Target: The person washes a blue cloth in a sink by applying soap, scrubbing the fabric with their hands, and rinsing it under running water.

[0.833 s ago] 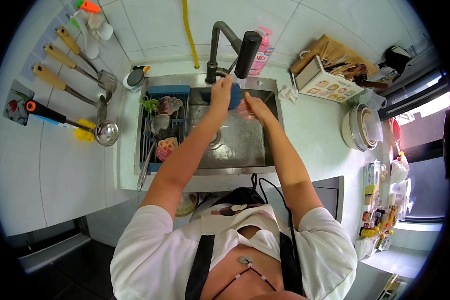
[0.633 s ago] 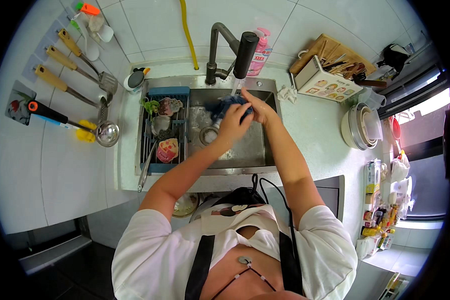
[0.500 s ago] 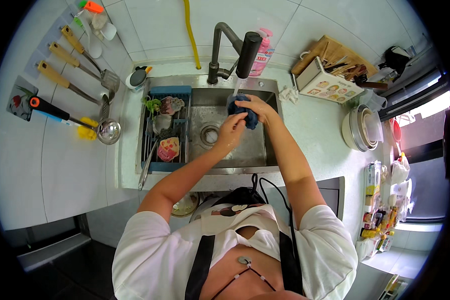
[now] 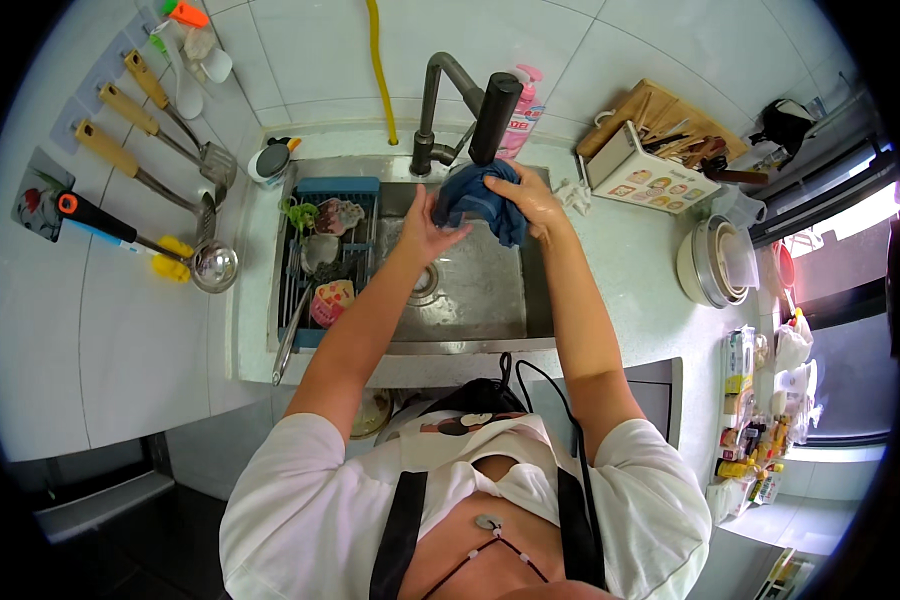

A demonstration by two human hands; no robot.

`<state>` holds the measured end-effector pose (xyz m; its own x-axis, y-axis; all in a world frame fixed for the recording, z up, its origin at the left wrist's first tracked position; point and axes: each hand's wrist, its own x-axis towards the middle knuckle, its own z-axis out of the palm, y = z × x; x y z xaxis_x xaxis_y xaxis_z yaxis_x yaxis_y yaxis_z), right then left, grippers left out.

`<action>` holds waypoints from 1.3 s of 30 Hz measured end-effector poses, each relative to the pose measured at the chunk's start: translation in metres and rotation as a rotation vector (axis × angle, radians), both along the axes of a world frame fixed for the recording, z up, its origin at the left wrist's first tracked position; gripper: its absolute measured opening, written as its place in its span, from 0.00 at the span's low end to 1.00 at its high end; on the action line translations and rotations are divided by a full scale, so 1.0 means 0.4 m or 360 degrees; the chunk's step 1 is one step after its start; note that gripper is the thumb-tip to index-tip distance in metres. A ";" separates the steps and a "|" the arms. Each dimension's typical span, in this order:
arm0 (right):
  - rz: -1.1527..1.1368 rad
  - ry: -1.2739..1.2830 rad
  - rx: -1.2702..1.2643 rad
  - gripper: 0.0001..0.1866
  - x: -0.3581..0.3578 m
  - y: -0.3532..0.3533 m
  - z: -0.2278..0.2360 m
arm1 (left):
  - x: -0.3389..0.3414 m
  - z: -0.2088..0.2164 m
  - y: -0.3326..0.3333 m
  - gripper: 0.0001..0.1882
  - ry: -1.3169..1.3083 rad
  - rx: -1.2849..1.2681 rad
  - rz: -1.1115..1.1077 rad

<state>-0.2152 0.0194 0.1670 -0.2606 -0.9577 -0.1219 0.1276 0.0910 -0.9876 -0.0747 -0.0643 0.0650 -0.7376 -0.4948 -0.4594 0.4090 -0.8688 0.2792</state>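
A dark blue cloth [image 4: 482, 203] hangs bunched just below the black spout of the faucet [image 4: 494, 118], over the steel sink [image 4: 470, 300]. My right hand [image 4: 532, 203] grips its right side, thumb across the top. My left hand [image 4: 432, 232] is at the cloth's left edge with fingers apart and palm turned up. Whether its fingertips touch the cloth is hard to tell. Part of the cloth's underside is hidden from view.
A blue drying rack [image 4: 338, 186] with sponges and greens sits in the sink's left side. A pink pump bottle [image 4: 522, 115] stands behind the faucet. On the right are a utensil holder [image 4: 650, 170] and stacked bowls [image 4: 712, 262]. Ladles and turners [image 4: 215, 265] hang on the left wall.
The cloth has spread from a tight bundle into a larger, looser one and risen toward the spout. My left hand has opened and moved left, away from my right hand.
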 end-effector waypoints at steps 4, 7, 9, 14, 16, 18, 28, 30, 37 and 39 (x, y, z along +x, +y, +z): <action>-0.0435 0.0368 -0.0095 0.22 0.004 -0.010 -0.106 | -0.046 -0.043 -0.030 0.23 0.0286 -0.0105 0.0011; -0.0770 0.1072 -0.0279 0.23 0.052 0.001 -0.142 | -0.067 0.042 -0.015 0.20 0.0153 -0.0236 0.0010; -0.0767 0.1050 -0.0358 0.20 0.104 0.004 -0.117 | -0.084 0.032 -0.029 0.19 0.0165 -0.0227 -0.0027; -0.0777 0.1095 -0.0309 0.16 0.167 -0.002 -0.097 | -0.102 0.045 -0.027 0.20 0.0133 0.0028 -0.0241; -0.0825 0.1247 -0.0319 0.15 0.169 -0.008 -0.100 | -0.104 0.034 -0.022 0.20 0.0087 0.0040 -0.0213; -0.0908 0.1460 -0.0353 0.14 0.161 -0.024 -0.109 | -0.109 0.034 -0.003 0.19 -0.0023 -0.0003 -0.0034; -0.0984 0.1261 0.0068 0.22 0.041 -0.042 -0.131 | -0.066 0.023 0.016 0.18 -0.0323 -0.0644 -0.0038; -0.0951 0.1203 0.0045 0.23 -0.015 -0.039 -0.152 | -0.005 0.094 0.006 0.19 0.0040 -0.0517 -0.0207; -0.0467 -0.0076 0.0000 0.17 -0.033 0.014 -0.065 | 0.061 0.049 -0.082 0.16 -0.0530 -0.1183 -0.0193; -0.0410 0.0026 -0.0002 0.17 -0.040 0.024 -0.059 | 0.064 0.070 -0.097 0.13 -0.0719 -0.1463 -0.0209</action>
